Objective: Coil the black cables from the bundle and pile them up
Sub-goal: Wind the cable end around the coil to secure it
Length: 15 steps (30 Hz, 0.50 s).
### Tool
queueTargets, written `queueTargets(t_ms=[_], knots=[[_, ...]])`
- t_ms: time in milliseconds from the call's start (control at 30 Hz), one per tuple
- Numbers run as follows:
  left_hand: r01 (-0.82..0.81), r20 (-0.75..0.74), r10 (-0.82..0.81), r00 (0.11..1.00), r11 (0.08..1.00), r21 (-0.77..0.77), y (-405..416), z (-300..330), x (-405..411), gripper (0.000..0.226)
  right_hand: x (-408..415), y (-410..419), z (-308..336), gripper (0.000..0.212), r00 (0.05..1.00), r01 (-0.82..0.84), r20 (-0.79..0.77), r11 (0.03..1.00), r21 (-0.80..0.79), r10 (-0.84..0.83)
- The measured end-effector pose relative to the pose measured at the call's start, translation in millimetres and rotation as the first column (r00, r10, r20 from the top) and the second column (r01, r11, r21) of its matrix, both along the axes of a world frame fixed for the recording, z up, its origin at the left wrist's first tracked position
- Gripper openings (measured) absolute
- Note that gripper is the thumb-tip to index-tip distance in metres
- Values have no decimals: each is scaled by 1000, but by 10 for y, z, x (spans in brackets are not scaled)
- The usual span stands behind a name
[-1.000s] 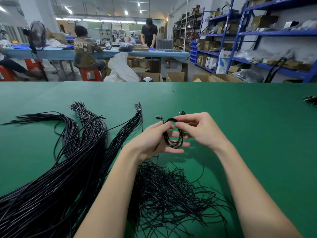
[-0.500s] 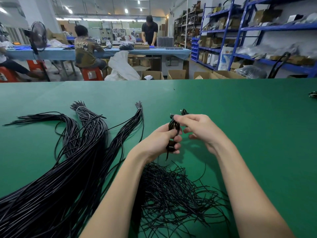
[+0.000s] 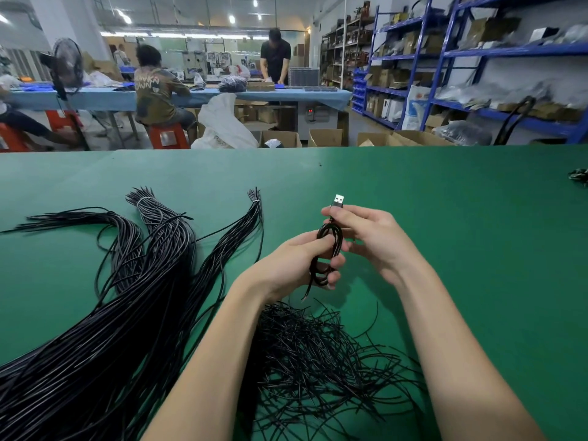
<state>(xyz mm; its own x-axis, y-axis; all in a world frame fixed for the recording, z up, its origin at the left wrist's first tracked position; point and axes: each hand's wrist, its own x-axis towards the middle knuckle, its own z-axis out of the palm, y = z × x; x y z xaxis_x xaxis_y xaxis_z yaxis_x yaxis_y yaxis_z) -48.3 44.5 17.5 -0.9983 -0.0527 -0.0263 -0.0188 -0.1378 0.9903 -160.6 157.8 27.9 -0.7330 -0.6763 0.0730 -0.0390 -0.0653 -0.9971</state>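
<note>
A small black coiled cable (image 3: 329, 246) is held upright above the green table (image 3: 445, 218). My left hand (image 3: 296, 262) grips the coil around its middle, fingers curled round it. My right hand (image 3: 372, 237) pinches the cable's upper end just below its silver USB plug (image 3: 338, 201), which sticks up above the fingers. A short loose tail hangs below the left hand. The long bundle of straight black cables (image 3: 127, 297) lies fanned out on the left. A loose heap of thin black cable pieces (image 3: 318, 361) lies under my forearms.
Another small black cable pile (image 3: 579, 177) sits at the table's far right edge. Beyond the table are cardboard boxes (image 3: 324, 137), blue shelving (image 3: 477, 74), a blue-covered workbench (image 3: 222, 97) and people working there.
The coil has been squeezed from an open loop into a narrow upright bunch in my left hand. My right hand moved up to the plug end, which now points upward.
</note>
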Motion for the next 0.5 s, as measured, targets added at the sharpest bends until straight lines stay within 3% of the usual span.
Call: queueTargets(t_ms=[167,333,500], knots=[[9,1,-9,1000,999,-50,1,13,1,29,-2,40,17,15,994,-108,33,992,57,107],[24,-23,-25,999,998,-52,-2,39,4,30,-23,46,10,16,998,-56,33,996,72,54],[28,-5,-28,1000,998,-57,-2,36,26,31,-25,99,54,19,983,-180,-17,974,140,184]])
